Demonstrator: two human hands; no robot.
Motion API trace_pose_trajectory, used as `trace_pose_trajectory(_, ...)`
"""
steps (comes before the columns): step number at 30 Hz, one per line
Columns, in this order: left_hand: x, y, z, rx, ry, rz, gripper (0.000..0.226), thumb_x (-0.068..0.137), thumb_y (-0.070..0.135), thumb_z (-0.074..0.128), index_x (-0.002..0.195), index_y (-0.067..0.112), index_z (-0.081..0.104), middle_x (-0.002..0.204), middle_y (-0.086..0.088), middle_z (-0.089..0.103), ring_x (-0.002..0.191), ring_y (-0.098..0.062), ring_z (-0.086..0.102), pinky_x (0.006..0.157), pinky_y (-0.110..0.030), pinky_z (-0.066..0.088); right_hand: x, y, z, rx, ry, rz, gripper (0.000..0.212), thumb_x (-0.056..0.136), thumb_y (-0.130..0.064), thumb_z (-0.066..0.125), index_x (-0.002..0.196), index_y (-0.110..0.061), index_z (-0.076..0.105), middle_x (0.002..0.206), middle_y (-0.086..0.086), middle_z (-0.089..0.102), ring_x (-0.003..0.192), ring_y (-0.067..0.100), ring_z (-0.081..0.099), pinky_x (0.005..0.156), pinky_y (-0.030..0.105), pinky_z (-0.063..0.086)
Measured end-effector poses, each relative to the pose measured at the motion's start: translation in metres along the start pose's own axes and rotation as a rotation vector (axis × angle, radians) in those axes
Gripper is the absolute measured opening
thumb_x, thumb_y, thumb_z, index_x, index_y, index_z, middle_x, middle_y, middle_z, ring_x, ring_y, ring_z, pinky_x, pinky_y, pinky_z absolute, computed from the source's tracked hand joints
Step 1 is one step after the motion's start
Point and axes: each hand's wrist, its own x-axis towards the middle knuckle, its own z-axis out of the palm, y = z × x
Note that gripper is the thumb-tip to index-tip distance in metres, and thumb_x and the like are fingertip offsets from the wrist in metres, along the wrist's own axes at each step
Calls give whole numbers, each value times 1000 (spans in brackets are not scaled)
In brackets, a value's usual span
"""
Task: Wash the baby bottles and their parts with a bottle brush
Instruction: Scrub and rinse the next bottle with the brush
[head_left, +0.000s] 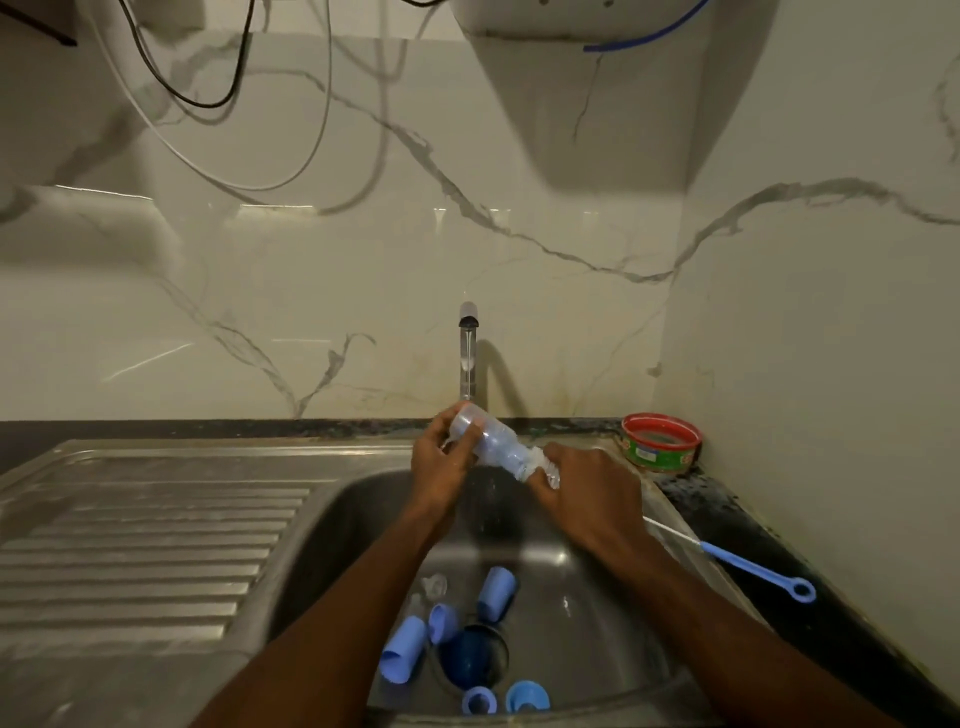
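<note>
While the tap (468, 332) runs, the left hand (441, 460) has its fingers curled round the base end of a clear baby bottle (488, 441), holding it up over the sink (322, 525) right under the stream. The bottle's long axis slants from upper left, at the tap, down to lower right, and its mouth end points straight at the right hand (587, 488). That right hand is closed around something pale and frothy at the neck, probably the bottle brush working inside, though its fingers hide what it is, so I can't say for sure. The right hand is the one at the opening; any scrubbing stroke, I'd judge, has to run along that slanted axis.

Down in the basin lie the blue caps and collars (498, 595), a clear teat (435, 586) near them, not yet in hand. A thin blue-handled brush (753, 569) lies on the dark counter (737, 530) to the right, near the right forearm. A red-rimmed tub (661, 441) sits in the back corner. Motion blur smears the bottle's contents.
</note>
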Motion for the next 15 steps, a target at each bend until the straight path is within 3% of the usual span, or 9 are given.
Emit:
trace_pose_trajectory(3,7,1,-10,-60,130,-11,36,97,25,67,132,18,62,120,-4,71,109,-19,70,94,-43,58,3,-1,-3,32,44,-6,40,88,-65,52,109,-35,67,91,-8,70,78,13,63,65,31,45)
trace_pose_trajectory(5,1,-1,-5,4,103,-25,33,98,26,65,129,14,63,117,-8,71,107,-22,70,96,-47,57,0,-9,1,-34,9,-18,39,92,-58,48,112,-29,64,86,-2,66,74,18,62,64,36,49)
trace_pose_trajectory(7,-5,-4,6,53,75,-53,30,98,25,64,125,11,64,115,-12,71,106,-25,70,98,-52,55,-3,-14,4,-91,27,-28,36,95,-52,41,104,-21,57,71,2,53,61,19,50,53,36,39)
trace_pose_trajectory(9,-7,-3,11,18,73,-56,32,98,25,65,127,12,64,116,-11,70,106,-24,70,98,-50,56,-1,-14,0,-97,31,-19,30,96,-50,38,96,-24,52,68,1,48,58,19,46,51,36,36)
trace_pose_trajectory(13,6,-2,-6,-29,43,-89,34,92,31,70,125,21,65,119,-6,70,107,-24,69,90,-43,60,4,-11,-5,-126,32,-97,20,99,-47,39,92,-30,49,74,-1,57,62,20,54,53,34,39)
trace_pose_trajectory(15,10,-6,-9,-91,63,-163,35,89,37,73,120,25,65,117,-6,69,106,-27,69,88,-44,60,7,-12,-5,-162,43,-142,17,98,-44,45,99,-31,55,87,-3,66,73,20,63,58,32,40)
